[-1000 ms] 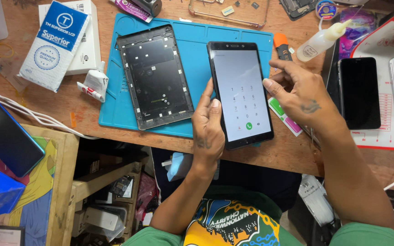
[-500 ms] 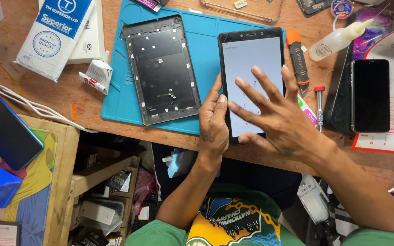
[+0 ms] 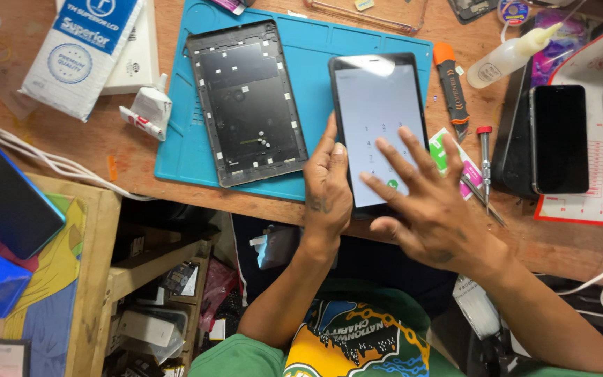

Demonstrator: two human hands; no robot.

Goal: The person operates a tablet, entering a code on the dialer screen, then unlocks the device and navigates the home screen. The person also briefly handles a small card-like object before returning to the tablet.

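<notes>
Tablet (image 3: 378, 105) lower edge hidden beneath both hands (image 3: 385, 202).

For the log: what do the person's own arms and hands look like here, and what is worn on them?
Both forearms are bare, with no gloves, watch or rings visible. The left hand has a small dark marking on its back near the wrist. The right hand shows dark smudge-like marks on its back. Short green sleeves of a T-shirt with a colourful printed front show at the bottom edge.
</notes>
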